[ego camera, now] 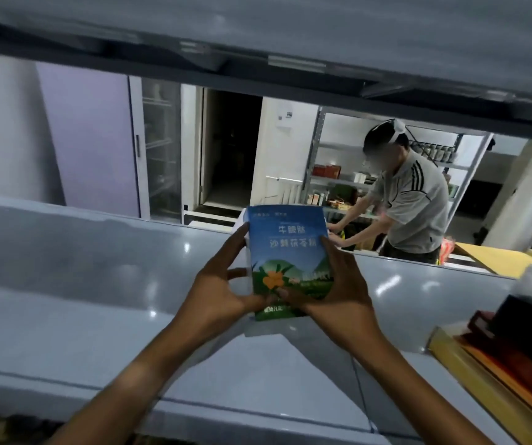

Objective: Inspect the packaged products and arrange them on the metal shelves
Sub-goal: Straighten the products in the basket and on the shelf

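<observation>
Blue-and-green carton (288,252) with an orange flower print, held upright over the grey metal shelf (97,284), roughly mid-span, printed face toward the camera. The text reads mirrored, so nothing on the label can be trusted for reading. Whether its base touches the shelf or sits just above cannot be told; a pale shadow or reflection lies under it.

Held face-on like this, the carton looks to be under inspection or being squared up before it is left standing, front outward. That is a judgement, not something seen.

Left hand (223,293): fingers spread wide along the carton's left edge, thumb near the lower corner, gripping from the side. Right hand (338,284): fingers curled round the right edge, thumb across the lower front. The 2 hands clamp the carton between them; neither is free.

Further out: a second shelf deck (258,43) overhead. At the right end of the same shelf, well apart from the carton, a stack of flat boxes (508,354) in yellow, red and dark tones. Through the open back, another person (409,200) in a grey striped shirt works at a further rack (332,175) holding small goods.
</observation>
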